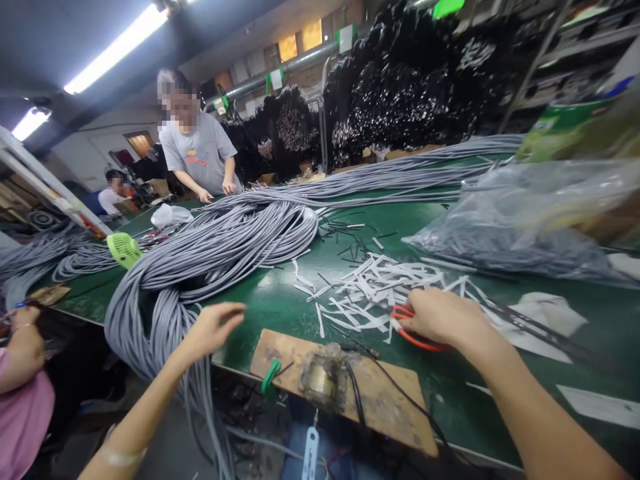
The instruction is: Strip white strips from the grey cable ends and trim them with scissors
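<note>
My left hand (215, 327) hovers beside the large coil of grey cables (235, 247), its fingers stretched and nothing in them. Under my right hand (445, 317) is a pair of red-handled scissors (425, 343), with my fingers closed around the handle; the blades are hidden. Just left of that hand lies a loose pile of white paper-like strips (370, 287) on the green tabletop (270, 300). Between my hands, at the front edge, a wooden board (390, 400) carries a worn, block-shaped device (323, 377) with black wires.
A clear plastic bag (525, 227) stands at the right, and a long dark strip (555, 333) lies in front of it. Across the table a person in a grey shirt (200, 147) handles cables. A pink sleeve (30, 400) shows at left, near a green fan (124, 250).
</note>
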